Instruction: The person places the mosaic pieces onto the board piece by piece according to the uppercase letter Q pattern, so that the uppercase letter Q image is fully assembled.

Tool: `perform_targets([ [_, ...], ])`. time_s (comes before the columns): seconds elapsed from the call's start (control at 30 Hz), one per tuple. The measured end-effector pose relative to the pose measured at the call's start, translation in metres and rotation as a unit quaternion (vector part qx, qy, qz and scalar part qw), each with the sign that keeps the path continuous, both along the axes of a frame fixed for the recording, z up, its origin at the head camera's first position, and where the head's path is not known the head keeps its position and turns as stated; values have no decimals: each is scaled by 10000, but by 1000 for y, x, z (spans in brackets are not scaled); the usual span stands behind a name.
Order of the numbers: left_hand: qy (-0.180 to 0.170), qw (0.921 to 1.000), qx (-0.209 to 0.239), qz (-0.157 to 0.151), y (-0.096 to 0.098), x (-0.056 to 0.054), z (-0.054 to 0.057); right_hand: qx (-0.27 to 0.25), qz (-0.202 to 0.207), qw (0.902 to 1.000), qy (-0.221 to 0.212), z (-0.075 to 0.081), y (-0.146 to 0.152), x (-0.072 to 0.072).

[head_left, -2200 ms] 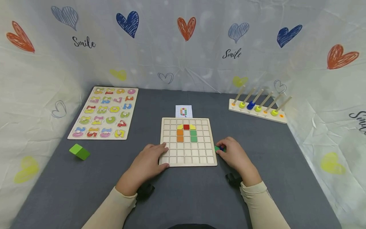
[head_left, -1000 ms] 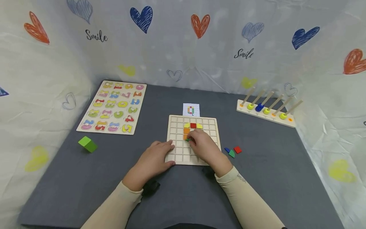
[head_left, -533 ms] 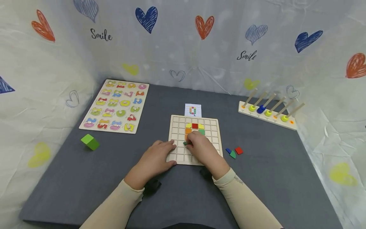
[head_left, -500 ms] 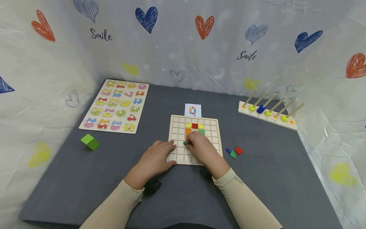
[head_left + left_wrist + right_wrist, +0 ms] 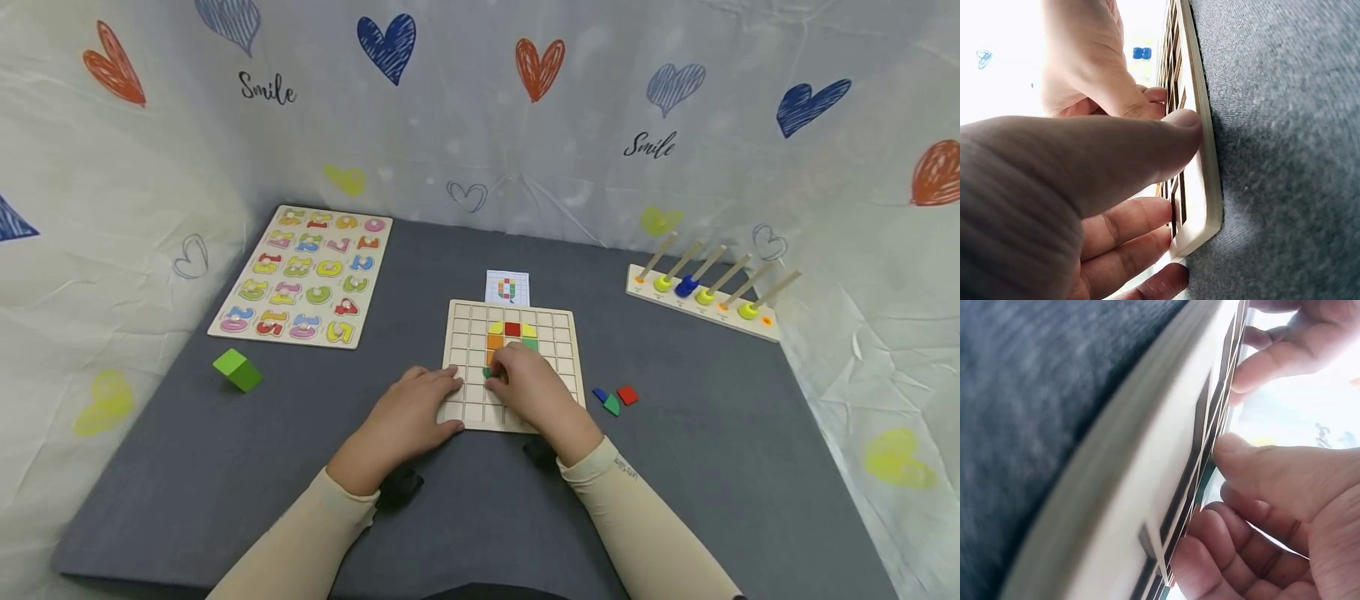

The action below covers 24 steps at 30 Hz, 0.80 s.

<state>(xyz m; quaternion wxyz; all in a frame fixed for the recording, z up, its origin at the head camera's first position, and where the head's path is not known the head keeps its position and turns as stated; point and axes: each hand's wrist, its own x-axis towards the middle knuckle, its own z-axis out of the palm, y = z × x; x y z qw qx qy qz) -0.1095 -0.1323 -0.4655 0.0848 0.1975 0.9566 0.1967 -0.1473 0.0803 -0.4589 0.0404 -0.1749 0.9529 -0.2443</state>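
Green pc (image 5: pixel 487 372) pinched in R hand (image 5: pixel 534 390); L hand (image 5: pixel 405 417) on board (image 5: pixel 474 412).

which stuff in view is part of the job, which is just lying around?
Seemingly in use:
- grid board, left hand resting on it
- green piece pinched by the right hand
- pattern card
- probably the loose red, green and blue pieces

Apparently just lying about:
- number board
- peg stand
- green block
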Motion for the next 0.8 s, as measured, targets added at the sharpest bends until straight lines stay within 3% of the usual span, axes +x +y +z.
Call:
perform_targets([
  [0.27,24,10000,-14,-4,0,1,1,201,25,9998,65,-3,-3,-3],
  [0.8,16,10000,-22,-30,1,1,2,490,-476,9977,21,-2,-2,-1],
])
